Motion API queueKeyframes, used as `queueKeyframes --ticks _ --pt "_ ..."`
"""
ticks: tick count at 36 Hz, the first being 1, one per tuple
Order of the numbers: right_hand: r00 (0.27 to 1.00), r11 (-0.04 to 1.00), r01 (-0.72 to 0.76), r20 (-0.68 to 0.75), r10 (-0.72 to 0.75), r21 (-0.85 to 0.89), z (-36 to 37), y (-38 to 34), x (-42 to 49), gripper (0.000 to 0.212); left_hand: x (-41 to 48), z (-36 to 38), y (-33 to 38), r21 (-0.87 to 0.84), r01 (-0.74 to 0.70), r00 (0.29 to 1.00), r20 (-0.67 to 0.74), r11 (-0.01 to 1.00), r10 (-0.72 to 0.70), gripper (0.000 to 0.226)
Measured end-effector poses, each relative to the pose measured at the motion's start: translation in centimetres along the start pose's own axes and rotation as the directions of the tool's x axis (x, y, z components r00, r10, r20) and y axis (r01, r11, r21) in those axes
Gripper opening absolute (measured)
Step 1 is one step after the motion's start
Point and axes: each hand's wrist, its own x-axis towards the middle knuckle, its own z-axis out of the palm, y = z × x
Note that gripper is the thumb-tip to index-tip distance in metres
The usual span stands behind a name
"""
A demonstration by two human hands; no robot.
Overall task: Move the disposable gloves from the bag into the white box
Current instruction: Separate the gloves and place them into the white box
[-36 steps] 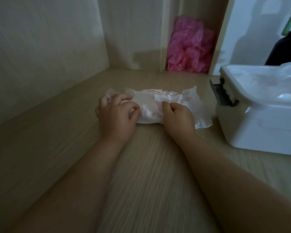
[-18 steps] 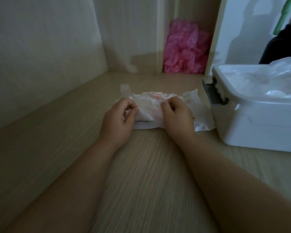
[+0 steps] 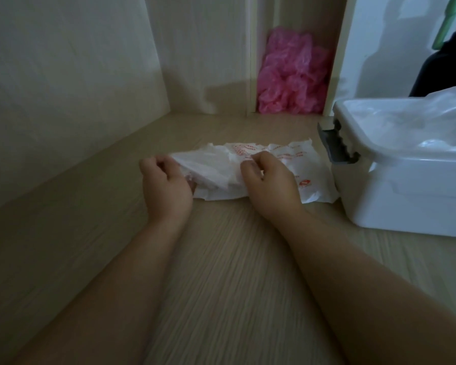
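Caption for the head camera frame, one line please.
Both hands, left hand and right hand, grip a red-printed white bag on the wooden surface beside an open white box.

Home nook (wooden shelf (image 3: 216,272) panels)

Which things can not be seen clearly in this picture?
Head view only:
- Bag: red print too small to read; contents hidden by its plastic.
- Left hand, right hand: fingers curled under, hidden.
- White box: cut off by right edge.

White bag (image 3: 298,164) with red print; pink plastic heap (image 3: 291,75)
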Motion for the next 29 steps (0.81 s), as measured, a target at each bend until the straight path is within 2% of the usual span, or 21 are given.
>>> queueKeyframes --ticks 2,4,6,8,10,12,13,15,17,19,20,22,25,27,29 --pt "0.996 0.997 -0.028 0.085 0.034 -0.069 0.1 0.1 0.0 0.025 0.2 -0.2 0.3 -0.004 -0.008 0.996 -0.093 1.000 0.008 0.022" --pt "0.991 0.993 -0.028 0.130 0.044 -0.119 0.2 0.1 0.0 0.036 0.5 -0.7 0.8 -0.070 -0.047 0.980 -0.195 0.996 0.033 0.020" --pt "0.991 0.990 0.015 0.132 0.004 -0.143 0.3 0.1 -0.1 0.040 0.8 -1.2 1.1 -0.086 -0.087 0.962 -0.267 0.992 0.061 0.008" --pt "0.994 0.996 0.065 0.090 -0.059 -0.066 0.3 -0.3 -0.4 0.046 0.9 -1.5 1.1 -0.104 -0.097 0.954 -0.293 0.990 0.063 0.003" --pt "0.990 0.989 0.139 -0.030 -0.137 0.054 0.1 -1.0 -0.8 0.036 1.0 -1.5 1.2 -0.172 -0.059 0.962 -0.272 0.983 0.010 0.003" --pt "0.989 0.969 0.125 -0.102 -0.106 0.211 -0.2 -1.8 -1.2 0.019 0.8 -1.5 1.6 -0.259 -0.004 0.980 -0.194 0.966 -0.048 0.007" --pt "0.994 0.955 0.077 -0.093 -0.052 0.286 -0.4 -2.0 -1.4 0.024 0.7 -1.4 1.8 -0.311 0.035 0.988 -0.135 0.950 -0.081 0.007" --pt "0.996 0.920 -0.094 0.047 0.082 0.380 -0.8 -2.3 -1.3 0.038 0.3 -1.2 2.1 -0.396 0.130 0.989 -0.009 0.909 -0.145 0.008" --pt "0.936 0.799 -0.332 0.277 0.215 0.502 -1.1 -2.5 -1.0 0.054 0.0 -1.1 2.1 -0.438 0.163 0.986 0.100 0.884 -0.133 0.012" --pt "0.851 0.560 -0.519 0.454 0.264 0.646 -1.3 -2.9 -0.7 0.071 -0.3 -1.1 2.2 -0.391 0.104 0.980 0.195 0.914 -0.028 0.017" --pt "0.830 0.461 -0.556 0.492 0.263 0.691 -1.5 -2.9 -0.6 0.079 -0.4 -1.1 2.2 -0.350 0.057 0.971 0.239 0.935 0.030 0.019" --pt "0.828 0.338 -0.560 0.498 0.258 0.756 -2.0 -2.9 -0.5 0.087 -0.8 -1.1 2.2 -0.282 -0.025 0.939 0.322 0.959 0.119 0.023" --pt "0.834 0.269 -0.552 0.516 0.195 0.790 -2.6 -2.3 -0.1 0.091 -1.2 -1.4 1.9 -0.161 -0.201 0.894 0.374 0.966 0.248 0.039" --pt "0.808 0.224 -0.585 0.583 0.084 0.779 -3.0 -2.3 -0.2 0.093 -1.2 -1.8 1.8 -0.117 -0.293 0.874 0.370 0.949 0.315 0.047" --pt "0.782 0.214 -0.615 0.622 0.041 0.759 -3.4 -2.2 -0.3 0.095 -1.1 -2.2 1.9 -0.116 -0.349 0.866 0.339 0.930 0.367 0.048"
